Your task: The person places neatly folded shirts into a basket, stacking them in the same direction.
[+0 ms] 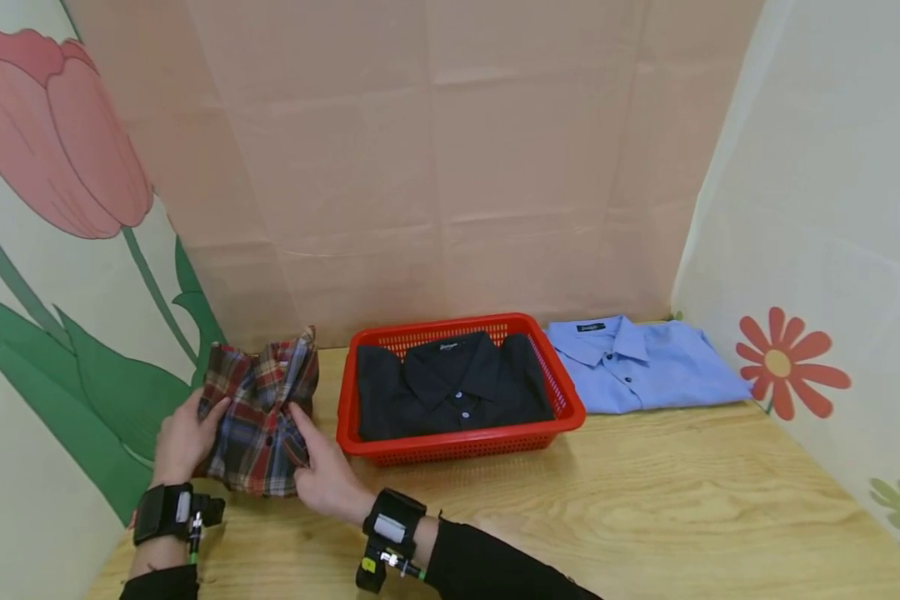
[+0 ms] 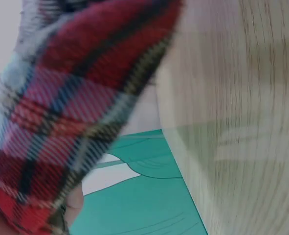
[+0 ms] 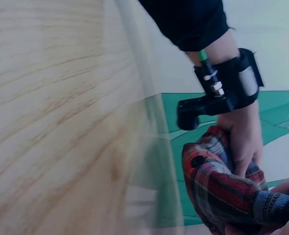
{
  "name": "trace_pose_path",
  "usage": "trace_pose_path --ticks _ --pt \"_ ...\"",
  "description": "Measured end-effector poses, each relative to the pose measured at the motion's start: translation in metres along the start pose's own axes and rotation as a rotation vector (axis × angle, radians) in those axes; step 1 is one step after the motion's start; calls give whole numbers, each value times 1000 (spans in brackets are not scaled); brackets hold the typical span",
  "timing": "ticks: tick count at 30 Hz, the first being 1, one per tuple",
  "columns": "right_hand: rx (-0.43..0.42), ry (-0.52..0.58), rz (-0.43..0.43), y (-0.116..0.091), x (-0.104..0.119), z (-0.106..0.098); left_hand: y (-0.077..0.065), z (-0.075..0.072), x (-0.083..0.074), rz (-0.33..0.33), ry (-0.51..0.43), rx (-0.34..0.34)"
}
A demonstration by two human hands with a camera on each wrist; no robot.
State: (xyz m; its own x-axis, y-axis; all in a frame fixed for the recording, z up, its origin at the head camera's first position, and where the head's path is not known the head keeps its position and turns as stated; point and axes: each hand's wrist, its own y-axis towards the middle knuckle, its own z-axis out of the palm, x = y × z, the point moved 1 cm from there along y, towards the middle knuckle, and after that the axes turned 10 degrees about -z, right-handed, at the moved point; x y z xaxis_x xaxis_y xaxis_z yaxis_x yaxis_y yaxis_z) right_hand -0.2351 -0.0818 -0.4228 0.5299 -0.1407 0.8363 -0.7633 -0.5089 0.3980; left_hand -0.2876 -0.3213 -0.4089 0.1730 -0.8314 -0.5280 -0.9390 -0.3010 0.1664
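Observation:
A red and blue plaid shirt (image 1: 258,446), folded small, is held between both hands at the left of the table. My left hand (image 1: 183,437) grips its left side, thumb on top. My right hand (image 1: 326,475) pinches its right side, with the thumb and index finger pointing along the cloth. In the left wrist view the plaid shirt (image 2: 76,98) hangs above the wood and hides most of the hand. The right wrist view shows the left hand (image 3: 244,137) and the bunched plaid shirt (image 3: 227,191) above the table; the right fingers are partly hidden beneath it.
Right of the hands stands a red plastic basket (image 1: 450,447) with a folded black shirt (image 1: 450,387) inside. Beyond it a folded light blue shirt (image 1: 652,367) lies on the wooden table (image 1: 682,492). Papered walls close off the back and both sides.

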Motion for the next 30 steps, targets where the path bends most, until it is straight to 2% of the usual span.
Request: trace_pose_path --ticks 3,9,16,19,22,25,27,30 --pt "-15 8 6 0 7 -4 0 0 -2 7 -30 -40" --pt "-50 87 21 2 18 -12 -2 -4 -5 71 -87 -173" --pt "-208 93 46 5 27 -29 -4 -6 -20 122 -99 -272" --pt "-316 195 134 9 29 -34 -5 -5 -26 149 -101 -314" --pt "-420 367 207 12 28 -40 -6 -4 -30 172 -116 -350" --pt "-483 464 222 14 25 -48 -7 -2 -34 184 -119 -376" --pt "-496 468 217 13 22 -54 -8 -2 -37 182 -125 -380" --pt "-493 401 201 12 18 -62 -10 -1 -42 171 -136 -388"
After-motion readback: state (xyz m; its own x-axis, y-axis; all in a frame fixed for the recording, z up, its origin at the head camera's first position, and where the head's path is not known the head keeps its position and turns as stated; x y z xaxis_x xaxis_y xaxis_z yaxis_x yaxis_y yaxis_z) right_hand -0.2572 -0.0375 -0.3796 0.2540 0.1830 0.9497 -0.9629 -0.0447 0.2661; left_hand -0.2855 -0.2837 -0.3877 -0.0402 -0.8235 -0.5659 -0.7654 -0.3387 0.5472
